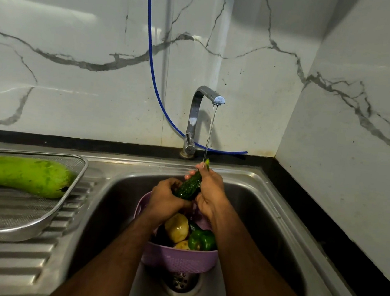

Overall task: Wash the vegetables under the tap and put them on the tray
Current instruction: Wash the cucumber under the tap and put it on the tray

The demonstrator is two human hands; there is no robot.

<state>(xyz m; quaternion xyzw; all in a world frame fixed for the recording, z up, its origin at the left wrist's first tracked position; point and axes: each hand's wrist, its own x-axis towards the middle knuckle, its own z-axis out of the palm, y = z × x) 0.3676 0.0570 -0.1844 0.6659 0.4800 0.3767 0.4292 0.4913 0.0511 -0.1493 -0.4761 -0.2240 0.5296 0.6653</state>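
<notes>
Both hands hold a dark green bitter gourd [189, 186] under the running tap [207, 95], over the sink. My left hand [166, 199] grips its lower end and my right hand [210, 193] wraps its upper part, the tip poking out into the water stream. Below the hands a purple colander [179, 258] stands in the sink with potatoes [177, 227], a green capsicum [203, 240] and a dark vegetable. On the left drainboard a metal mesh tray [10, 221] carries a long light green bottle gourd [16, 173].
The steel sink basin [254, 215] has its drain [180, 281] just in front of the colander. A blue hose [151, 52] runs down the marble wall behind the tap. A black counter edge [326, 223] borders the sink on the right.
</notes>
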